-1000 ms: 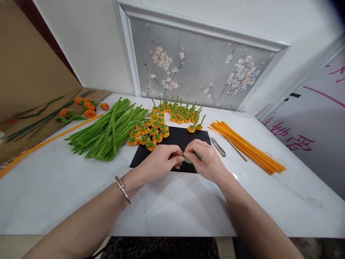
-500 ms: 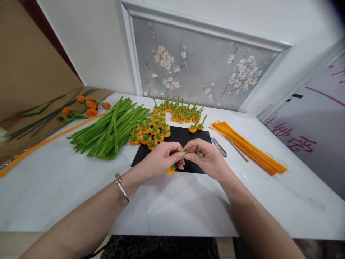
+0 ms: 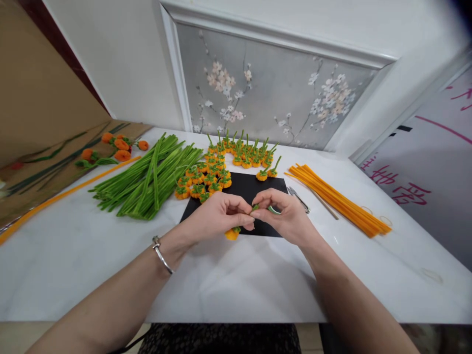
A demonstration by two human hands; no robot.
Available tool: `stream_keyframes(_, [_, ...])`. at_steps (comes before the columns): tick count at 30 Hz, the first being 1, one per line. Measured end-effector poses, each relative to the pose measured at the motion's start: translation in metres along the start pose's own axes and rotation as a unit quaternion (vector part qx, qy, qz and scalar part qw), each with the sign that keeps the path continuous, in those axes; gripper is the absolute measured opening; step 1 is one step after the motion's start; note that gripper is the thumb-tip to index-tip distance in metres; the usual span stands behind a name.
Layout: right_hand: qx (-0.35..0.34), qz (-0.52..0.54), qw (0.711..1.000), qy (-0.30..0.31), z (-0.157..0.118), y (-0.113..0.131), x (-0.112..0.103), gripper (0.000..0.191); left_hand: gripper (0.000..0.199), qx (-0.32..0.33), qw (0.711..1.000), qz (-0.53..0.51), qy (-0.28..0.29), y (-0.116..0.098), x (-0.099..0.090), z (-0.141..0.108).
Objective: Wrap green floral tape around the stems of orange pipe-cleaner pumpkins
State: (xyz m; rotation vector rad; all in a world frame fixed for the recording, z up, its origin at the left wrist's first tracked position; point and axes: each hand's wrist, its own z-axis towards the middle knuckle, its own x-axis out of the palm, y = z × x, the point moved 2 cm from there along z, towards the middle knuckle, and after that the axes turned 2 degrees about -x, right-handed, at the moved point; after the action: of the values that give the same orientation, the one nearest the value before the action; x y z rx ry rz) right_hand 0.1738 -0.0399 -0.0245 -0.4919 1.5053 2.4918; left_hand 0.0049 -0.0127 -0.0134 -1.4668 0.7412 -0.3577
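Note:
My left hand (image 3: 227,212) and my right hand (image 3: 283,215) meet fingertip to fingertip above a black mat (image 3: 241,184). Both are closed in a pinch on a short piece of green pipe cleaner (image 3: 254,208), mostly hidden by the fingers. Just under my left hand shows a small orange pipe-cleaner pumpkin (image 3: 232,234) with a bit of green on it; whether it joins the pinched piece I cannot tell. Several finished pumpkins (image 3: 212,178) with green tops stand beyond my left hand, and two more (image 3: 262,175) sit past the mat's far edge.
A pile of green pipe cleaners (image 3: 143,182) lies to the left, an orange bundle (image 3: 339,201) to the right. Scissors or snips (image 3: 299,199) lie beside the mat. Orange flowers (image 3: 121,144) rest at the far left. A wall with a floral panel (image 3: 273,83) bounds the back.
The view has shifted slightly. My fingertips stay together at the green piece, with my left fingers a little more spread. The pumpkin below my left hand shows slightly more.

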Motion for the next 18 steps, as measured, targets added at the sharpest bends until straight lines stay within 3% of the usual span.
stream_keyframes(5, [-0.024,-0.038,0.999,0.016,-0.0009,0.0012,-0.0042,0.002,0.012,0.007,1.0,0.006,0.016,-0.0007,-0.0022,-0.001])
stream_keyframes(11, [-0.049,-0.081,0.995,0.017,-0.0014,0.0015,-0.0062,0.016,0.023,0.005,0.999,-0.051,0.009,-0.001,0.0013,-0.0005])
stream_keyframes(18, [-0.096,-0.11,0.989,0.028,-0.0013,0.0066,-0.0057,0.013,0.023,0.003,0.998,-0.058,0.014,-0.0037,0.0015,-0.0015])
